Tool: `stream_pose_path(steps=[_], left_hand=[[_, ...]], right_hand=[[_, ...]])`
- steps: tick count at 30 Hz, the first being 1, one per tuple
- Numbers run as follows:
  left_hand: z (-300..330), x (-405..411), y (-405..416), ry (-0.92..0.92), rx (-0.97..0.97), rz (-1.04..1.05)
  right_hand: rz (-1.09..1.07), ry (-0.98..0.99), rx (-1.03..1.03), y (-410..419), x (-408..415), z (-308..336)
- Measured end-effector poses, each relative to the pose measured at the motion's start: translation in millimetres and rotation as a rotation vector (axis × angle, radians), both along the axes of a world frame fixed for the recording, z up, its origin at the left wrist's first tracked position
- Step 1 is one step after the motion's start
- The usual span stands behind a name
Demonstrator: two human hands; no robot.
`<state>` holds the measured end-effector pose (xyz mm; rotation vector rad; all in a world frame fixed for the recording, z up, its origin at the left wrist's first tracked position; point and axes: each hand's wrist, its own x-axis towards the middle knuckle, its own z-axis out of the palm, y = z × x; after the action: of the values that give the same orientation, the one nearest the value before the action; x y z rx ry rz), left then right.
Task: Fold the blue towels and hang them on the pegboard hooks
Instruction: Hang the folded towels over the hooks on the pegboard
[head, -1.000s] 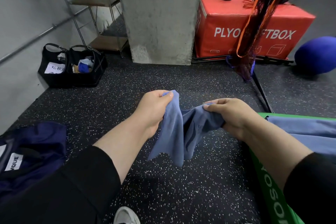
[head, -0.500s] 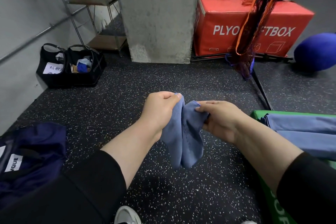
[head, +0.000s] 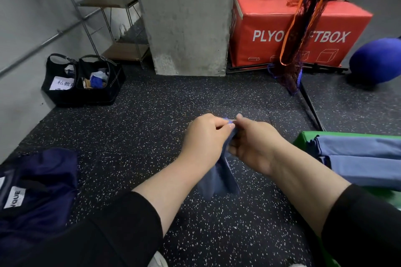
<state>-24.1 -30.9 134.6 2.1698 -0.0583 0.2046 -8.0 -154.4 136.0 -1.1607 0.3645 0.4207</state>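
Both top edges of a blue towel [head: 224, 176] are pinched together between the left hand [head: 205, 136] and right hand [head: 252, 144], hung above open speckled floor [head: 141, 136], near folded towels [head: 360, 158] rightward.

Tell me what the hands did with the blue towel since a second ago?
The left hand and right hand moved together until they met, folding the blue towel in half so it hangs narrow. Both kept their grip. The folded towels at the right stayed put.
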Motion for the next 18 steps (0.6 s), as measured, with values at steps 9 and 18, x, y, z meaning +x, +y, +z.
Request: stream_pose_path(steps=[9, 18], left_hand=[[0, -3, 8, 0.093, 0.103, -0.208], [-3, 5, 30, 0.240, 0.069, -0.490]], right_hand=[[0.055, -0.184, -0.285, -22, 5, -3], [0.489, -0.689, -0.908, -40, 2, 24]])
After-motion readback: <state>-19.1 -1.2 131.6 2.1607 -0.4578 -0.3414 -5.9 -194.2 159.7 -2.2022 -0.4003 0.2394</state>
